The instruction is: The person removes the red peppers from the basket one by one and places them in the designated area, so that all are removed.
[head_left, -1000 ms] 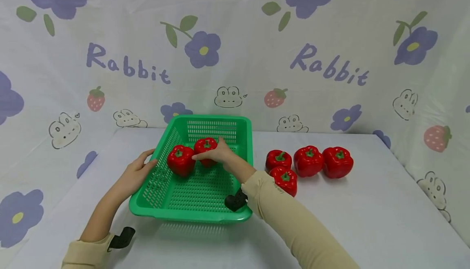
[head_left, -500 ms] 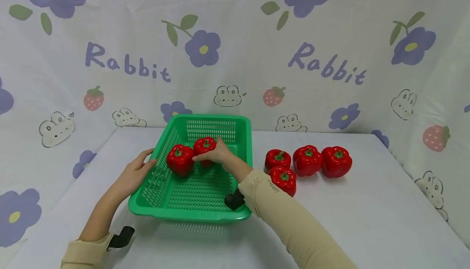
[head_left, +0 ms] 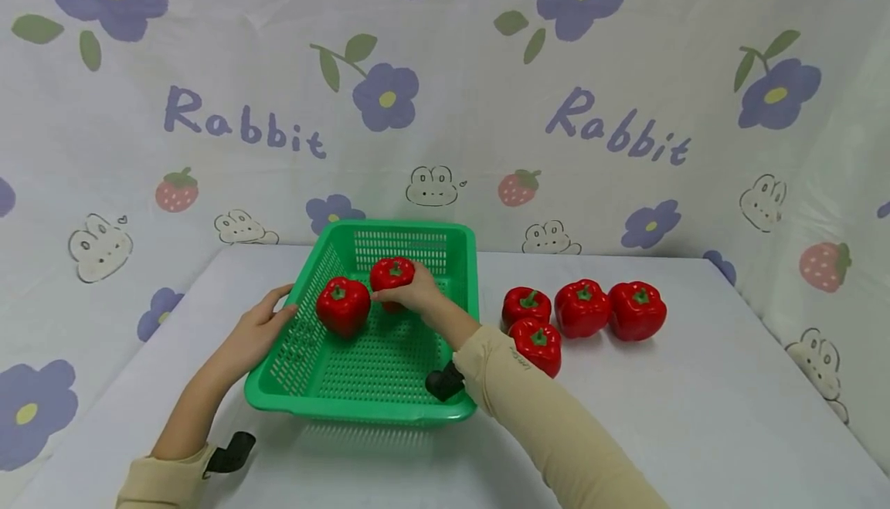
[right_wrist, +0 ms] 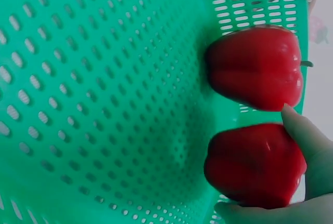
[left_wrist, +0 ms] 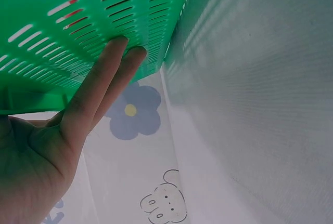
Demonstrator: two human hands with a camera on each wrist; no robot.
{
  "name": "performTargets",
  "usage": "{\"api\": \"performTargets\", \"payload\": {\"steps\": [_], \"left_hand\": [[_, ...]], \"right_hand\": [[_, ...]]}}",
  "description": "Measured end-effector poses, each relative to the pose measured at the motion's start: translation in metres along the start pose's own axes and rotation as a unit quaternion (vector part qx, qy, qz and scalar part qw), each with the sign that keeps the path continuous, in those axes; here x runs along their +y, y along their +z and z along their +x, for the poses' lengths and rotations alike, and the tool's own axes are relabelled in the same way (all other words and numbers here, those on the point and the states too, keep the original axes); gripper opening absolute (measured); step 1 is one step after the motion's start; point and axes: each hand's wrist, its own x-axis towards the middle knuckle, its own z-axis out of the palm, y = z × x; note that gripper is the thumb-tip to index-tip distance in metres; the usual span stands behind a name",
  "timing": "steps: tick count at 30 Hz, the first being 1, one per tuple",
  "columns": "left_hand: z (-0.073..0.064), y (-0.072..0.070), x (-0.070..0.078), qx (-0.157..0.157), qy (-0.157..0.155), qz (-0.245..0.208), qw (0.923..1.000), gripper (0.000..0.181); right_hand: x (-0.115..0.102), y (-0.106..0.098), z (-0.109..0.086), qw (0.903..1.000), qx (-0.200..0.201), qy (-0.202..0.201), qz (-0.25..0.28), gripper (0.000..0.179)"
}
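Observation:
A green perforated plastic basket (head_left: 361,410) stands on the white table with two red bell peppers inside. My left hand (head_left: 257,333) is at its left side, straight fingers (left_wrist: 96,86) along the outer wall and thumb at the rim. Inside, my right hand (head_left: 419,293) grips one bell pepper (right_wrist: 255,167) near the back, thumb on one side and fingers on the other. The second bell pepper (head_left: 343,307) sits just left of it, near the basket's left wall, and my right thumb tip comes close to it. The held pepper's underside is hidden in the head view.
Right of the basket, several more red bell peppers (head_left: 582,308) stand in a cluster on the table (head_left: 667,408); one (head_left: 535,343) is partly covered by my right sleeve. A patterned cloth backdrop (head_left: 431,130) rises behind the table. Each wrist carries a small black camera.
My right hand and the bell pepper it grips have shifted slightly right, leaving a wider gap to the other pepper. The left hand stays at the basket's side.

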Motion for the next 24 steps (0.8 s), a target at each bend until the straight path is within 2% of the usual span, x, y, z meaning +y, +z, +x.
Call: {"api": "performTargets", "payload": {"steps": [4, 8, 17, 24], "left_hand": [[0.0, 0.0, 0.0, -0.002, -0.002, -0.002, 1.0, 0.059], [0.0, 0.0, 0.001, 0.001, 0.001, 0.006, 1.0, 0.059], [-0.001, 0.0, 0.001, -0.001, -0.004, 0.001, 1.0, 0.06], [0.0, -0.001, -0.001, 0.0, -0.001, 0.001, 1.0, 0.06]], "right_hand": [[-0.002, -0.001, 0.0, 0.9994, 0.02, -0.021, 0.016, 0.075], [-0.006, -0.003, -0.002, 0.9987, 0.034, -0.028, 0.027, 0.077], [-0.016, -0.009, -0.01, 0.9971, 0.033, -0.057, 0.038, 0.08], [-0.029, -0.01, -0.02, 0.9955, 0.034, -0.086, 0.019, 0.075]]}}
